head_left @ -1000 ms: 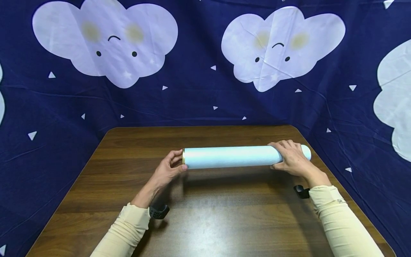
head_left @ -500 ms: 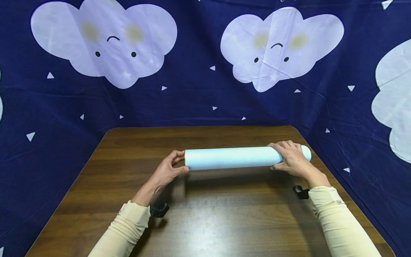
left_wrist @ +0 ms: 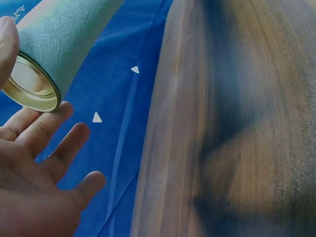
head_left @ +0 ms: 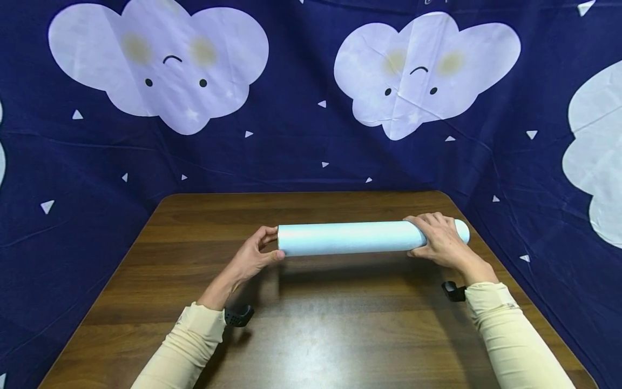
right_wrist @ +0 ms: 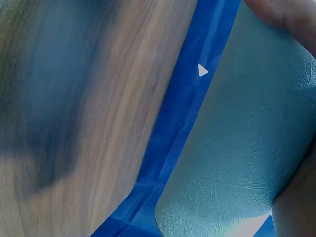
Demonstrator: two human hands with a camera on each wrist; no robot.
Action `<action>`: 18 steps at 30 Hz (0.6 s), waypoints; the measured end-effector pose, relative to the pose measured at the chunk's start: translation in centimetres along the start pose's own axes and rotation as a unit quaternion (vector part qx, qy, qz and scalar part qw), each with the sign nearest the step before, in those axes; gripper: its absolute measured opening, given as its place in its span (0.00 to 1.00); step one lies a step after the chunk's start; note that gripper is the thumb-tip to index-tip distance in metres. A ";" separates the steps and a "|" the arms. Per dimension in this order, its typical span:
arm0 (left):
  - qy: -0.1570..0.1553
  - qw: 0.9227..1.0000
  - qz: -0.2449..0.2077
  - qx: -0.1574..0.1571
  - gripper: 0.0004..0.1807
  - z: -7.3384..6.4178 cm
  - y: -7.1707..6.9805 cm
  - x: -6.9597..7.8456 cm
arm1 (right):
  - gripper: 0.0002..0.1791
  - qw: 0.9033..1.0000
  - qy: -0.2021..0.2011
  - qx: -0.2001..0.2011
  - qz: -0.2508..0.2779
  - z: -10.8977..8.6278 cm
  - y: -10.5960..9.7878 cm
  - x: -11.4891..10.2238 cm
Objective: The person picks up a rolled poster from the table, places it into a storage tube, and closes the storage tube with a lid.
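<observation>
A long pale-blue cylindrical tube (head_left: 345, 238) is held level above the table, its shadow falling below it. In the left wrist view, the tube (left_wrist: 69, 37) has a textured surface and a gold metal rim around its end (left_wrist: 37, 89). My left hand (head_left: 252, 255) pinches that end, thumb on the near side and some fingertips at the rim; its other fingers are spread. My right hand (head_left: 439, 237) grips the tube from above near its right end, with the rounded tip showing past the fingers. The right wrist view has the tube (right_wrist: 237, 133) running between thumb and palm.
Below lies a brown wood-grain table (head_left: 311, 324) with rounded far corners. Behind and beside it hangs a dark blue cloth (head_left: 301, 146) printed with white clouds and small triangles. A black wrist device (head_left: 239, 316) sits at the left cuff, another device (head_left: 454, 292) at the right.
The tube's left end has turned slightly, so its gold rim, seen in the head view a second ago, barely shows there now. Both hands keep their hold with little movement.
</observation>
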State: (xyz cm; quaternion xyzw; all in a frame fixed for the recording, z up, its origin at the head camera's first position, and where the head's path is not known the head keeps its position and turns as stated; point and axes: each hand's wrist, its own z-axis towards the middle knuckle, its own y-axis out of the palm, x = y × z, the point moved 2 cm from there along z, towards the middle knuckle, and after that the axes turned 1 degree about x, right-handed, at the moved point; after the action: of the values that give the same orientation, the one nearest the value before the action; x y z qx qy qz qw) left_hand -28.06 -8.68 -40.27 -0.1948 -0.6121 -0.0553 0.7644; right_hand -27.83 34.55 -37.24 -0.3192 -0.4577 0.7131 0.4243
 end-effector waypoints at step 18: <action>0.003 0.998 0.052 0.017 0.37 -0.9 -1.7 0.0 | 0.44 1.000 0.006 0.013 0.008 0.5 0.1 -0.7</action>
State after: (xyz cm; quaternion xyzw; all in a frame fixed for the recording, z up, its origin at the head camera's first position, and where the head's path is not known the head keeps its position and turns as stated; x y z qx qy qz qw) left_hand -27.76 -10.60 -40.00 -0.2129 -0.5995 -0.0053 0.7715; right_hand -27.99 33.69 -37.11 -0.3217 -0.4432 0.7203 0.4258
